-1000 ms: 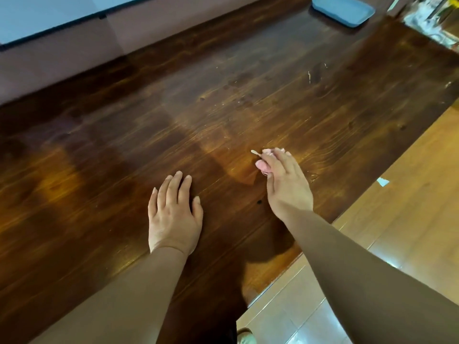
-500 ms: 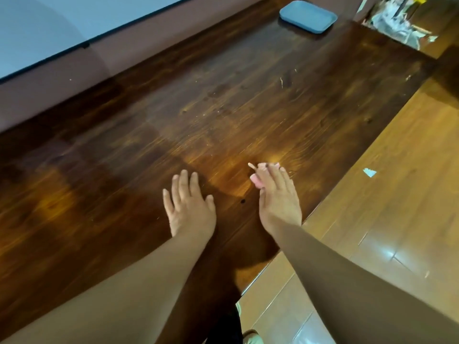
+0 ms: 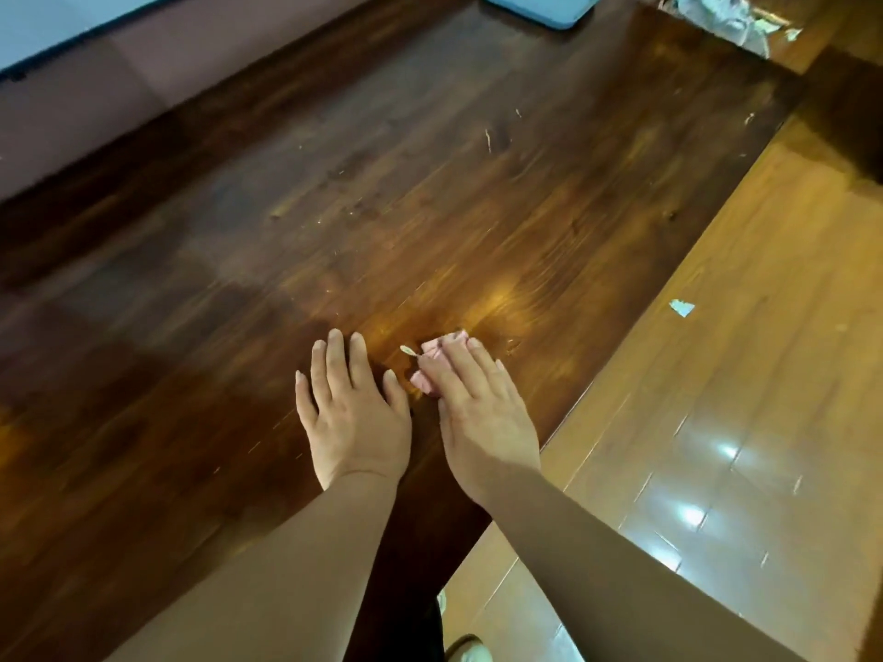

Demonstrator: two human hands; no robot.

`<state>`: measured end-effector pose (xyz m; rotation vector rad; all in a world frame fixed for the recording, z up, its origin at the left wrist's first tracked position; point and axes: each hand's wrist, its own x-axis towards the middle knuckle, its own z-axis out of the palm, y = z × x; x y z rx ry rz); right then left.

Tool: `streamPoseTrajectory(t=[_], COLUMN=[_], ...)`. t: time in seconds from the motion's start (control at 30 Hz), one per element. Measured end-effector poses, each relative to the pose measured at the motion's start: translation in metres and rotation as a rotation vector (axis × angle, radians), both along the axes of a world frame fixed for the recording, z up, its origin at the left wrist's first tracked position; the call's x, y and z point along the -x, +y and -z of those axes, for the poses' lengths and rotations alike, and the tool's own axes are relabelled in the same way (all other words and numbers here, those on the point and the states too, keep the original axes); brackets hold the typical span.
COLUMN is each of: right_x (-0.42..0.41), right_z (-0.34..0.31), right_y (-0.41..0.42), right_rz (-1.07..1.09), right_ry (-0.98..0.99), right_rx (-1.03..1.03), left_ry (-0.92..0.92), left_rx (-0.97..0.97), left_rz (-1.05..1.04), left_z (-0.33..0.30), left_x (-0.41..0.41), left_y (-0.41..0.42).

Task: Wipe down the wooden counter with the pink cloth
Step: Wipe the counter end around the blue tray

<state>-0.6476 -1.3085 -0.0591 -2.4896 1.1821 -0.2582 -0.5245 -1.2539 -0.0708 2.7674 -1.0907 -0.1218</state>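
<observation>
The dark wooden counter (image 3: 430, 193) fills most of the view, with pale crumbs and scraps scattered over its far half. My right hand (image 3: 482, 413) lies flat with straight fingers pressing a small folded pink cloth (image 3: 437, 352) onto the wood near the counter's right edge; only the cloth's front and left parts show past my fingers. A tiny pale scrap (image 3: 407, 349) lies just left of the cloth. My left hand (image 3: 353, 413) rests palm down on the counter right beside the right hand, fingers straight, holding nothing.
A light blue tray (image 3: 540, 4) sits at the counter's far end. Crumpled paper and clutter (image 3: 726, 16) lie at the far right. The glossy wooden floor (image 3: 716, 422) runs along the counter's right edge, with a small paper scrap (image 3: 682, 308) on it.
My two hands have drawn closer together. The right hand with the cloth has shifted a little left and towards me, and the view has panned right along the counter.
</observation>
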Motion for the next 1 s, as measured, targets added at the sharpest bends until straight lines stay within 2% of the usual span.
streamPoseTrajectory(t=[0.13,0.23,0.33,0.43,0.57,0.67,0.77,0.87,1.0], right_x=[-0.015,-0.043,-0.045,-0.024,-0.018,-0.031,-0.03,-0.009,0.003], right_z=[0.006,0.006,0.007,0.008,0.008,0.005,0.006,0.01,0.011], right_y=[-0.034,-0.057,-0.037,-0.005,-0.03,-0.054,-0.029,0.008,-0.021], right_rz=[-0.077,-0.006,0.062,0.016,-0.003,0.112,0.183,0.137,0.161], right_ry=[0.002,-0.009,-0.031,-0.02,-0.035,-0.001,-0.027,-0.045,-0.035], right_rx=[-0.016,-0.044,-0.057,0.003,0.006,-0.02,-0.044,0.016,0.051], left_ry=[-0.022,-0.038,-0.04,-0.046,-0.067,-0.075,-0.064,-0.058,-0.072], left_rx=[0.032,0.051,0.019,0.021,0.026,0.022,0.019,0.018,0.014], left_rz=[-0.008,-0.012,-0.005,0.001,0.001,0.005,0.003,0.004,0.004], left_z=[0.001,0.002,0.003,0.003,0.005,0.005,0.004,0.004,0.006], left_x=[0.001,0.001,0.001,0.0,0.0,0.0,-0.001,-0.001,-0.001], left_y=[-0.001,-0.002,-0.001,0.0,0.0,0.0,0.001,-0.001,-0.001])
